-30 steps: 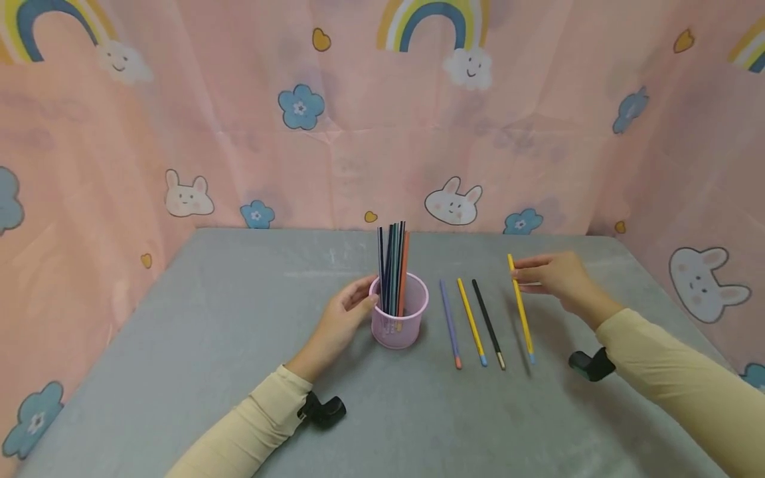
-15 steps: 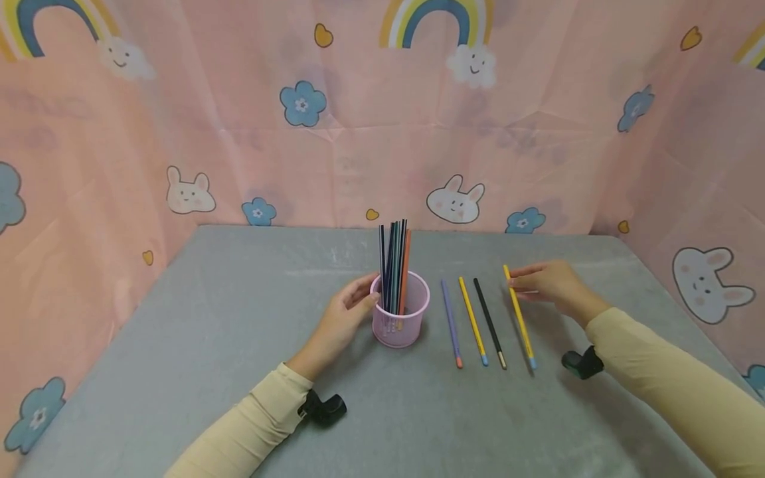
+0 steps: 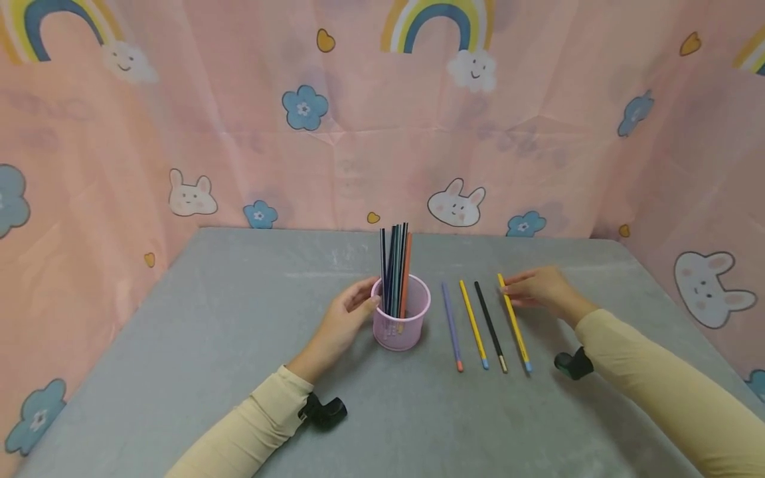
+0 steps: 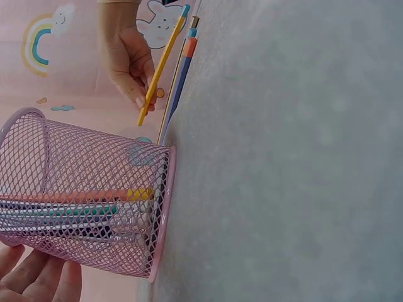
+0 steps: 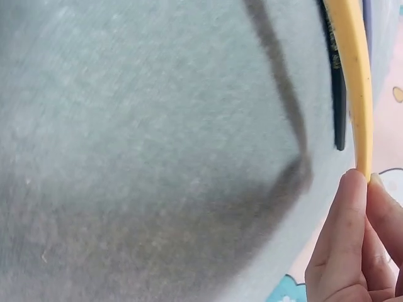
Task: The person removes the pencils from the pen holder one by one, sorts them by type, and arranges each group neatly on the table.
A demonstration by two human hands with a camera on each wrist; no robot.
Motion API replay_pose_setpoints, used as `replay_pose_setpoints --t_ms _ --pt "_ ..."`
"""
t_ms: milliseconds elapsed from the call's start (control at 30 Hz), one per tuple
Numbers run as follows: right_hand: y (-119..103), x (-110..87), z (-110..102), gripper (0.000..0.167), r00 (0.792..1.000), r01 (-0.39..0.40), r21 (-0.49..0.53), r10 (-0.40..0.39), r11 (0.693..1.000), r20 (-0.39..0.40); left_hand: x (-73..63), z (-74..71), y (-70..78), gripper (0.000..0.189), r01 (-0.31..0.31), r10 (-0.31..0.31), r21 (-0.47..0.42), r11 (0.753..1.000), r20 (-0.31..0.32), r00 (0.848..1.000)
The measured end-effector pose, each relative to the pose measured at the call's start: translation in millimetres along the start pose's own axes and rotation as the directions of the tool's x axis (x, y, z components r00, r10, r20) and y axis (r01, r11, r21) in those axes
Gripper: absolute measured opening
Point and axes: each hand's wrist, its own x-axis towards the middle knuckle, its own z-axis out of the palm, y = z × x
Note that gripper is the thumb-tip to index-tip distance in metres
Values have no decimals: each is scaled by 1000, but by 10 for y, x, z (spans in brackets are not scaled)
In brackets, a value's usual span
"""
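Note:
My left hand (image 3: 343, 317) grips the left side of a pink mesh pen holder (image 3: 399, 332), its thumb near the rim. Several dark pencils (image 3: 392, 269) and an orange one (image 3: 406, 265) stand in the holder, leaning left. At the right, my right hand (image 3: 545, 291) pinches a yellow pencil (image 3: 515, 325) by its far end. In the right wrist view this yellow pencil (image 5: 357, 88) is held between thumb and fingertips, above its shadow. Just left of it lie a black pencil (image 3: 491, 326), another yellow pencil (image 3: 473, 324) and a purple pencil (image 3: 452, 328), roughly side by side.
The grey table (image 3: 239, 332) carries the pen holder and the loose pencils. A pink printed curtain (image 3: 358, 146) hangs along its back and sides. Black wrist cameras (image 3: 325, 411) hang under both sleeves.
My right hand has moved a little left and toward me, lowering the yellow pencil closer to the black one. The left hand stays on the pen holder.

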Motion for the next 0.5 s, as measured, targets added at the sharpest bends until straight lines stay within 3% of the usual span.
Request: replay_pose_setpoints --t_ms 500 --pt "72 166 127 42 998 -39 -3 39 999 -51 -15 6 20 46 -5 5 -6 1000 0 1000"
